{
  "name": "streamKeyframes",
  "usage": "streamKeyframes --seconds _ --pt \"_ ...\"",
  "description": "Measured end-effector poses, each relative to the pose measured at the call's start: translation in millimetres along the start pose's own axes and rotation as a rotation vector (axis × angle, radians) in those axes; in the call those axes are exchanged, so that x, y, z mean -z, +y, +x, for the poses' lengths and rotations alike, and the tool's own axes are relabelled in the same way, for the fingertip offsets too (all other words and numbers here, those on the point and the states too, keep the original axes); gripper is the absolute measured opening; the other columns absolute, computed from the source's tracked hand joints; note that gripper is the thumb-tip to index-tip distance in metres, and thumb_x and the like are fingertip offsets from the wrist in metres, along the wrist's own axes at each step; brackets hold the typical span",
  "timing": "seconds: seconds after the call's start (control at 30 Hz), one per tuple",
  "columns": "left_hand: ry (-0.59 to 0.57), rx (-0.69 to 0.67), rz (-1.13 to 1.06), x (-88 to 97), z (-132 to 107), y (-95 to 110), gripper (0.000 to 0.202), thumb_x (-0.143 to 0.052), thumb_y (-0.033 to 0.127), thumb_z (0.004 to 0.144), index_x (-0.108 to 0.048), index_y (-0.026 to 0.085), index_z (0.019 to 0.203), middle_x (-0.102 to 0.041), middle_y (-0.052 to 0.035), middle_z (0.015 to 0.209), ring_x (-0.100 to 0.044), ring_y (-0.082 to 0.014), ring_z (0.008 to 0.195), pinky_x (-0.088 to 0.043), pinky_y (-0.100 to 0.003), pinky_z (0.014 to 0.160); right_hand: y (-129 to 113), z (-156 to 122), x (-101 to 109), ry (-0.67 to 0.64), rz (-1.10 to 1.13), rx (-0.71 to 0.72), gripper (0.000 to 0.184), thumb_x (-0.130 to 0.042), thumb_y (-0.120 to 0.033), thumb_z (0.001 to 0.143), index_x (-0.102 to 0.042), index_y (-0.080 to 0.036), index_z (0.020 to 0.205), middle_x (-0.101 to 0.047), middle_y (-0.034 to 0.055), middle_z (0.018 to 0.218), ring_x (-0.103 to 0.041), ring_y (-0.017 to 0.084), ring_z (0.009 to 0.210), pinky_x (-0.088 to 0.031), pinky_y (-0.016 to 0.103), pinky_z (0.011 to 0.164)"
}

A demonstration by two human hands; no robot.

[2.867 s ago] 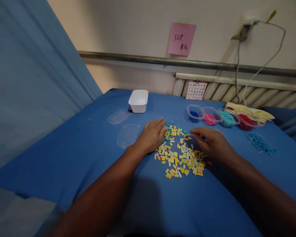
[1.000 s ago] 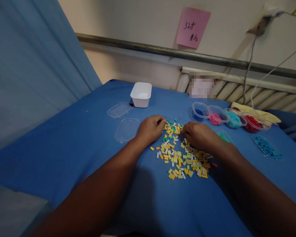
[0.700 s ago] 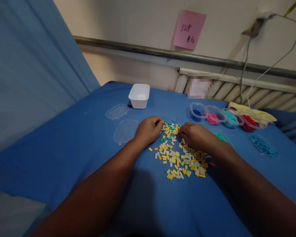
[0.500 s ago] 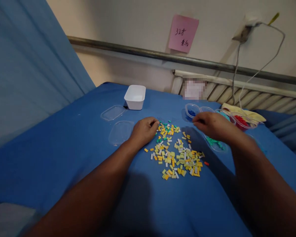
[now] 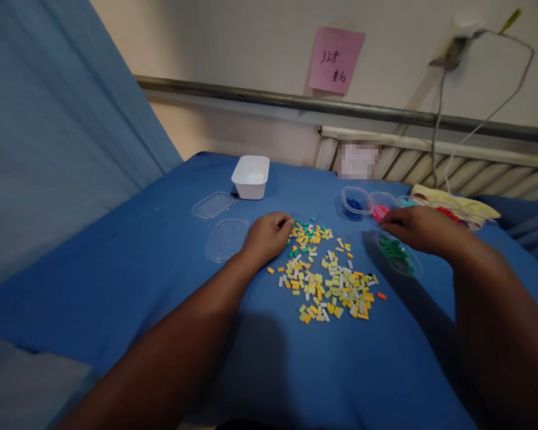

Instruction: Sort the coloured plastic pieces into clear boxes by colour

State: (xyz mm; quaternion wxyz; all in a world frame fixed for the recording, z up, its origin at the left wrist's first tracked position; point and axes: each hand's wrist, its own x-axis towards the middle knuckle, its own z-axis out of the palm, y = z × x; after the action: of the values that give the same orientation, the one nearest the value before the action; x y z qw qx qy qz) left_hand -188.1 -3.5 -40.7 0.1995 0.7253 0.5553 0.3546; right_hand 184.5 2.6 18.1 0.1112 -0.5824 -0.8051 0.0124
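Small toy bricks, mostly yellow, pale yellow and white, lie spread on the blue cloth. Green bricks are mixed in at the far part of the spread. At its left edge rests my left hand, thumb and fingers pinched together; anything between them is hidden. My right hand hovers over the clear tubs, also pinched, its fingertips close to the tub of pink bricks. Just below it is a tub of green bricks. Whether it holds a brick cannot be made out.
A white tub stands at the back, beside two clear lids. Tubs with blue bricks and red bricks line the right back, near a yellow cloth. One orange brick lies apart.
My right hand has moved right, from beside the blue tub to over the pink and green tubs. My left hand stays at the bricks, still pinched. The view has shifted slightly.
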Motion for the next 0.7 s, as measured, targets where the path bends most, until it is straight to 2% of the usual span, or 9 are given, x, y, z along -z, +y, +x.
streamKeyframes --seconds 0.07,0.13,0.2,0.27,0.4,0.57,0.7 --pt "-0.004 0.01 -0.005 -1.2 -0.2 -0.4 0.03 -0.058 0.04 0.103 -0.081 0.023 0.097 -0.082 -0.0039 0.092 -0.073 -0.0238 0.086 -0.05 -0.035 0.075 -43.3 1.3 -4.3 -0.016 0.122 0.129 0.024 -0.064 -0.031 0.101 -0.087 -0.027 0.107 -0.087 0.0049 0.103 -0.079 0.026 0.091 -0.057 0.035 0.081" --pt "0.003 0.017 -0.02 -2.6 -0.3 -2.0 0.029 -0.059 0.04 0.103 -0.082 0.022 0.098 -0.082 -0.0038 0.092 -0.073 -0.0235 0.087 -0.05 -0.035 0.075 -91.7 3.0 -14.3 -0.067 0.241 0.317 0.028 -0.061 -0.025 0.103 -0.085 -0.029 0.117 -0.086 0.0036 0.116 -0.079 0.024 0.103 -0.058 0.034 0.093" --pt "0.014 0.011 -0.035 -3.8 -0.7 -3.5 0.029 -0.059 0.039 0.103 -0.082 0.022 0.098 -0.082 -0.0039 0.092 -0.073 -0.0232 0.088 -0.051 -0.034 0.076 -132.1 5.9 -28.2 -0.138 0.25 0.459 0.033 -0.058 -0.016 0.104 -0.083 -0.028 0.123 -0.085 0.0045 0.123 -0.078 0.023 0.11 -0.057 0.034 0.1" --pt "0.015 -0.003 -0.046 -4.5 -1.4 -4.0 0.029 -0.059 0.038 0.103 -0.081 0.021 0.097 -0.082 -0.0042 0.094 -0.073 -0.0229 0.088 -0.051 -0.034 0.077 -155.6 9.2 -42.0 -0.193 0.166 0.486 0.033 -0.061 -0.012 0.101 -0.084 -0.026 0.12 -0.085 0.0065 0.121 -0.077 0.024 0.112 -0.056 0.033 0.099" --pt "0.011 0.001 -0.029 -5.3 -2.2 -2.1 0.029 -0.058 0.038 0.103 -0.081 0.022 0.096 -0.083 -0.0048 0.095 -0.073 -0.0231 0.09 -0.051 -0.033 0.077 -159.6 12.6 -54.0 -0.235 0.048 0.39 0.033 -0.063 -0.011 0.1 -0.084 -0.025 0.121 -0.084 0.0081 0.121 -0.076 0.025 0.112 -0.054 0.031 0.095" --pt "0.005 0.022 -0.012 -6.8 -1.6 -1.0 0.028 -0.059 0.037 0.103 -0.082 0.022 0.099 -0.084 -0.0048 0.098 -0.074 -0.0228 0.092 -0.05 -0.032 0.077 -157.9 9.4 -45.5 -0.267 -0.013 0.301 0.033 -0.061 -0.016 0.101 -0.084 -0.026 0.124 -0.083 0.0086 0.12 -0.075 0.026 0.109 -0.051 0.031 0.088" --pt "0.004 0.022 -0.011 -7.1 -1.6 -1.2 0.027 -0.06 0.036 0.103 -0.083 0.022 0.1 -0.083 -0.0046 0.097 -0.073 -0.023 0.09 -0.05 -0.033 0.077 -165.0 7.7 -43.7 -0.266 -0.06 0.328 0.027 -0.058 -0.015 0.102 -0.083 -0.023 0.109 -0.083 0.0096 0.111 -0.074 0.025 0.103 -0.047 0.031 0.083"
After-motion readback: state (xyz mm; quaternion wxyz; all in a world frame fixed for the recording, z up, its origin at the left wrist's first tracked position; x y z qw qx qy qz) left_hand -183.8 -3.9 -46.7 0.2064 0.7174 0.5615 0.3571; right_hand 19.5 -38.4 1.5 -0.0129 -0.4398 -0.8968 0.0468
